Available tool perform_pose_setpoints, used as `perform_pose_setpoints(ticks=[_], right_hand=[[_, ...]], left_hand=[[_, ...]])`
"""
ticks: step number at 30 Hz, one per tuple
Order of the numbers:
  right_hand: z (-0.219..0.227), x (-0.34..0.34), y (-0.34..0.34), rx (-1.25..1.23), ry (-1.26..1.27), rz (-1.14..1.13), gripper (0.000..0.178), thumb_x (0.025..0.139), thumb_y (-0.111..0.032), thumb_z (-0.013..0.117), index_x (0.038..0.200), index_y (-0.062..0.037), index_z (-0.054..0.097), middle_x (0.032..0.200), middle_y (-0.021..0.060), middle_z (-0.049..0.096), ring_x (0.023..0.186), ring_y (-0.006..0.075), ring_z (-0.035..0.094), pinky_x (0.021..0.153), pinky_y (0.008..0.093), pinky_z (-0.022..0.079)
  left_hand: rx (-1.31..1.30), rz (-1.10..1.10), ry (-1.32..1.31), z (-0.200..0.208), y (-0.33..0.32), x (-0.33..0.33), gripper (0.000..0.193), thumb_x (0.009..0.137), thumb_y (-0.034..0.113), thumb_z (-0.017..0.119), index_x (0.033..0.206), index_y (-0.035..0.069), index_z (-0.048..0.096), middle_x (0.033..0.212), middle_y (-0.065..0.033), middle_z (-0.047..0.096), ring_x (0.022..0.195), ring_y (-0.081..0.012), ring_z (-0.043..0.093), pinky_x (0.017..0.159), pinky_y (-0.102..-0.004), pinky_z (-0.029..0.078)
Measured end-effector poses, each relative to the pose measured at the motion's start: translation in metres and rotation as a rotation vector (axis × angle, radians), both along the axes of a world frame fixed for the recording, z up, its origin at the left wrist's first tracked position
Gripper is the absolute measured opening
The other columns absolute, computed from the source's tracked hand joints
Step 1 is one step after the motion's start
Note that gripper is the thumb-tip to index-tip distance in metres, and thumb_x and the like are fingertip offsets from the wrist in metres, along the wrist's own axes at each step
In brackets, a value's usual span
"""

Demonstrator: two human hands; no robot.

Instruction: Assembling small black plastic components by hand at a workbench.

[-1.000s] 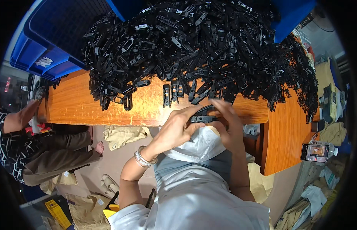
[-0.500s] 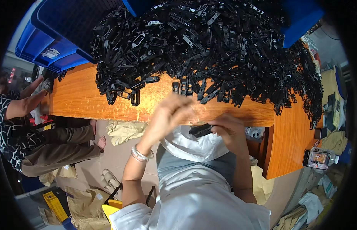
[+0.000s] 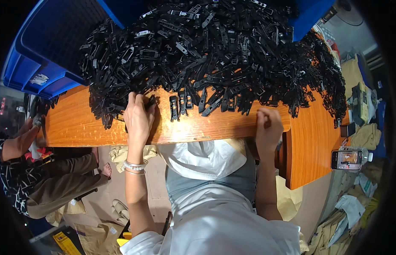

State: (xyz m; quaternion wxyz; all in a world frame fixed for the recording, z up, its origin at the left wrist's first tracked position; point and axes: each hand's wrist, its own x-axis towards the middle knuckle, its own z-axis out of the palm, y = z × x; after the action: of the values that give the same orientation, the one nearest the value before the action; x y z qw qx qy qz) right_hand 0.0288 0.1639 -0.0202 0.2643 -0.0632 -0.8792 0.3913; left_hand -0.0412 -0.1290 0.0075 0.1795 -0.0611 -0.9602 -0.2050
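step: picking from the near edge of the heap of black plastic clips (image 3: 215, 55), judging by the left hand reaching in while the right waits at the table edge.
left hand (image 3: 139, 117): lies palm down on the wooden table (image 3: 79, 125), fingers curled over a single black clip (image 3: 150, 102) at the near left fringe of the heap; it looks to be closing on that piece, though the grip itself is hidden under the fingers.
right hand (image 3: 268, 127): loosely fisted on the near edge of the table, to the right, just short of the heap; i cannot tell whether anything is inside it.
clips: a deep, tangled mound covering most of the far half of the table, thinning to a row of loose pieces (image 3: 181, 104) set between the two hands.
next move, as a guess: lifting one clip free calls for a pinch on a single piece and a pull toward the near side, since the neighbours are interlocked and could drag along.
blue crates (image 3: 36, 63): stacked at the far left, touching the heap; the dark inside of the top one shows but its contents cannot be made out.
second blue bin (image 3: 313, 17): far right, behind the heap, contents hidden.
phone (image 3: 347, 159): on the right wing of the table, well apart from the hands.
another person: a hand (image 3: 25, 136) at the far left end of the table.
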Motion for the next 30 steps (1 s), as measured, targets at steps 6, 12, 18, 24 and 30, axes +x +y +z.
perform_pose_setpoints(ticks=[6, 12, 18, 24, 30], right_hand=[[-0.001, -0.014, 0.032, 0.253, 0.015, -0.284, 0.012, 0.078, -0.003, 0.057, 0.089, 0.0, 0.059, 0.074, 0.0064, 0.053, 0.058, 0.0154, 0.049, 0.055, 0.0277, 0.04], [0.005, -0.006, 0.033, 0.417, -0.163, -0.293, 0.016, 0.074, -0.004, 0.061, 0.089, -0.0013, 0.059, 0.08, 0.0102, 0.053, 0.07, 0.0266, 0.055, 0.062, 0.0351, 0.044], [0.011, -0.007, 0.032, 0.419, -0.079, -0.042, 0.022, 0.071, -0.002, 0.063, 0.093, -0.0028, 0.058, 0.084, 0.0119, 0.054, 0.075, 0.0305, 0.055, 0.07, 0.0346, 0.045], [0.026, 0.015, 0.016, -0.14, -0.066, -0.032, 0.028, 0.069, 0.005, 0.063, 0.096, -0.0017, 0.058, 0.089, 0.0071, 0.058, 0.076, 0.0195, 0.058, 0.062, 0.0278, 0.046], [0.02, 0.032, -0.02, -0.409, 0.052, 0.444, 0.024, 0.067, 0.005, 0.064, 0.09, -0.0033, 0.065, 0.099, 0.0102, 0.059, 0.081, 0.0213, 0.059, 0.067, 0.0271, 0.048]], left_hand=[[0.385, 0.008, -0.1, 0.002, 0.02, 0.009, 0.024, 0.067, 0.005, 0.072, 0.069, -0.001, 0.049, 0.055, -0.0092, 0.053, 0.047, -0.0168, 0.05, 0.046, -0.0269, 0.039], [1.016, -0.2, -0.473, 0.001, 0.041, 0.028, 0.014, 0.08, 0.009, 0.062, 0.074, -0.003, 0.059, 0.062, -0.0006, 0.053, 0.049, -0.0027, 0.044, 0.04, -0.0171, 0.03], [1.132, -0.406, -0.668, 0.001, 0.06, 0.042, 0.012, 0.078, 0.001, 0.061, 0.088, -0.002, 0.054, 0.073, -0.0057, 0.06, 0.056, -0.0082, 0.056, 0.048, -0.0187, 0.045], [1.236, -0.498, -0.741, -0.002, 0.082, 0.053, 0.032, 0.074, -0.008, 0.062, 0.103, -0.003, 0.048, 0.098, -0.0135, 0.061, 0.08, -0.0164, 0.062, 0.062, -0.0224, 0.051], [1.196, -0.571, -0.669, -0.001, 0.102, 0.065, 0.031, 0.073, -0.007, 0.064, 0.1, -0.003, 0.051, 0.095, -0.0125, 0.063, 0.088, -0.0157, 0.061, 0.076, -0.0264, 0.05]])
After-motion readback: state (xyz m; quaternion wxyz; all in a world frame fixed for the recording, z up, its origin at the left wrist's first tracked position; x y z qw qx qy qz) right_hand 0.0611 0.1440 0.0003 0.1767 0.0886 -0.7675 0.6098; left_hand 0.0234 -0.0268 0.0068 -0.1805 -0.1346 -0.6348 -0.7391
